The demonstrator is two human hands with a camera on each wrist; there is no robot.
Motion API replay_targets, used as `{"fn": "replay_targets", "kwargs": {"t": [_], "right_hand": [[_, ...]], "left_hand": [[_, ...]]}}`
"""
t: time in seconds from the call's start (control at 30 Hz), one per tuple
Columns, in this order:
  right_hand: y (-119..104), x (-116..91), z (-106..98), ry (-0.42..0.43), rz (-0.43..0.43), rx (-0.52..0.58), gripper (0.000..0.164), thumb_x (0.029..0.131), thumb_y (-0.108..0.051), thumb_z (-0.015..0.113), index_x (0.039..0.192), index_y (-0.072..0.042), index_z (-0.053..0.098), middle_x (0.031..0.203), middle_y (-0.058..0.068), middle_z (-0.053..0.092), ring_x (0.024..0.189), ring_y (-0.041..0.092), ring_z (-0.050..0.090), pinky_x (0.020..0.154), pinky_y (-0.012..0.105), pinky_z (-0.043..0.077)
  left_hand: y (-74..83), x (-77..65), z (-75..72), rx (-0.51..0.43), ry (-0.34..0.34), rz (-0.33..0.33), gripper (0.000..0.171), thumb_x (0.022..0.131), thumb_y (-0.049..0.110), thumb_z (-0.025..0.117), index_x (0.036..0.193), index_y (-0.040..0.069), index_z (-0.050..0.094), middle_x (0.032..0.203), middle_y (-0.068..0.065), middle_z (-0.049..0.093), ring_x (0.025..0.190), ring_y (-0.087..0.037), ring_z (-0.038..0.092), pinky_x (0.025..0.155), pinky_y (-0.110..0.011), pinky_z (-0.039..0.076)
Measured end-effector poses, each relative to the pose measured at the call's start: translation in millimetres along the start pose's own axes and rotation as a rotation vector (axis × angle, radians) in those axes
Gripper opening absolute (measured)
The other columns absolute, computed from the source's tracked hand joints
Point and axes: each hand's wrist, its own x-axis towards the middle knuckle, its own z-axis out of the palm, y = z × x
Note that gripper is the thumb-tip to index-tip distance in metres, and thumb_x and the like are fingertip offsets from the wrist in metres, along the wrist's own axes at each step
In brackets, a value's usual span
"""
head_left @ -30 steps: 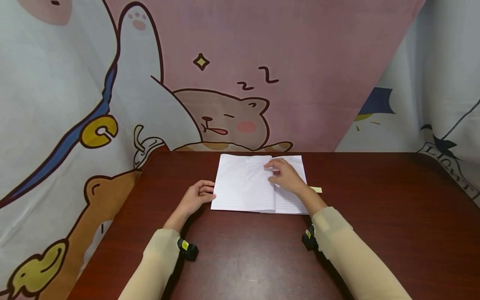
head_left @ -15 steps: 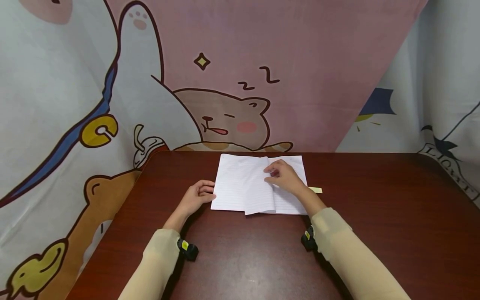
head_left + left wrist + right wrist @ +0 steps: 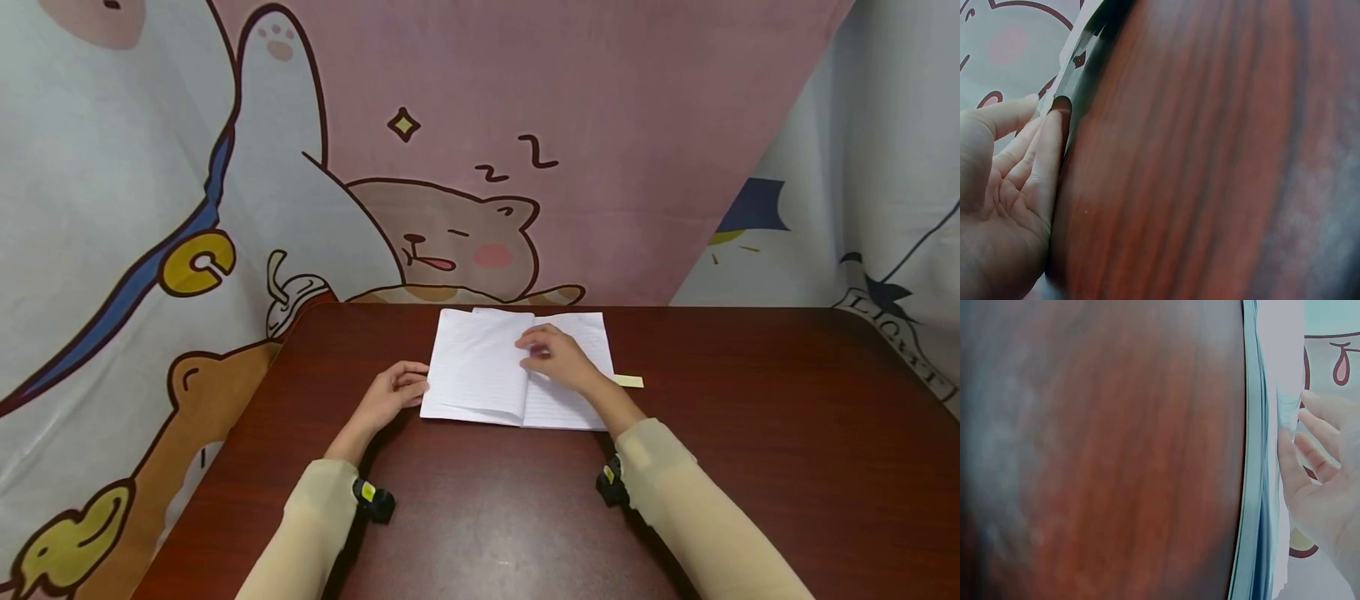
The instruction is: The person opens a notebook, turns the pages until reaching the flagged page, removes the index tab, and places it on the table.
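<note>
An open notebook (image 3: 472, 367) with white lined pages lies on the dark wooden table (image 3: 480, 508), seen in the head view. At its left edge, my left hand (image 3: 386, 400) pinches the margin between thumb and fingers; the left wrist view shows the thumb and fingertips meeting at the paper. My right hand (image 3: 561, 358) is over the pages near the centre fold, fingers loosely bent, thumb apart from them. In the right wrist view its fingertips (image 3: 1305, 400) are right at the page surface. One leaf on the left side sits slightly askew over the others.
A pale yellow tab (image 3: 628, 381) sticks out from the notebook's right side. A curtain (image 3: 615, 167) with cartoon animals hangs behind the table and along its left side. Black cameras are strapped to both wrists.
A leaf has turned over from the middle onto the left side. My right hand has moved slightly left and down with it. My left hand has stayed at the left edge.
</note>
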Motion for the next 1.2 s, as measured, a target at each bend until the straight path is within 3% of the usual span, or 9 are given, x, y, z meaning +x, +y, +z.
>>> {"fn": "replay_targets", "kwargs": {"t": [0.17, 0.37, 0.7, 1.2], "right_hand": [[-2, 1, 4, -0.016, -0.026, 0.020, 0.031, 0.086, 0.001, 0.073, 0.114, 0.011, 0.067, 0.133, 0.028, 0.056, 0.118, 0.042, 0.059, 0.101, 0.046, 0.050], [-5, 2, 9, -0.040, -0.048, -0.024, 0.031, 0.086, -0.001, 0.073, 0.115, 0.010, 0.067, 0.135, 0.028, 0.056, 0.123, 0.042, 0.056, 0.101, 0.046, 0.050], [-7, 5, 18, -0.075, -0.029, -0.104, 0.033, 0.086, -0.004, 0.074, 0.117, 0.004, 0.069, 0.139, 0.022, 0.057, 0.124, 0.039, 0.055, 0.103, 0.044, 0.049], [-10, 2, 21, -0.112, -0.023, -0.230, 0.032, 0.086, -0.009, 0.075, 0.116, 0.000, 0.071, 0.140, 0.018, 0.058, 0.122, 0.038, 0.058, 0.108, 0.047, 0.042]], "left_hand": [[1.3, -1.5, 0.4, -0.007, -0.002, 0.002, 0.034, 0.101, 0.014, 0.058, 0.131, -0.002, 0.056, 0.120, -0.025, 0.065, 0.095, -0.012, 0.067, 0.085, -0.030, 0.058], [0.9, -1.2, -0.1, -0.018, -0.003, -0.020, 0.041, 0.096, 0.016, 0.067, 0.132, 0.000, 0.055, 0.121, -0.022, 0.064, 0.094, -0.010, 0.065, 0.085, -0.028, 0.058], [-1.9, -0.4, -1.9, 0.037, -0.009, 0.004, 0.046, 0.091, 0.011, 0.071, 0.133, 0.001, 0.055, 0.122, -0.022, 0.063, 0.092, -0.009, 0.062, 0.077, -0.019, 0.052], [2.1, -1.8, -3.8, 0.073, -0.023, 0.009, 0.050, 0.090, 0.011, 0.073, 0.134, -0.001, 0.054, 0.125, -0.024, 0.062, 0.097, -0.016, 0.061, 0.080, -0.022, 0.049]]}}
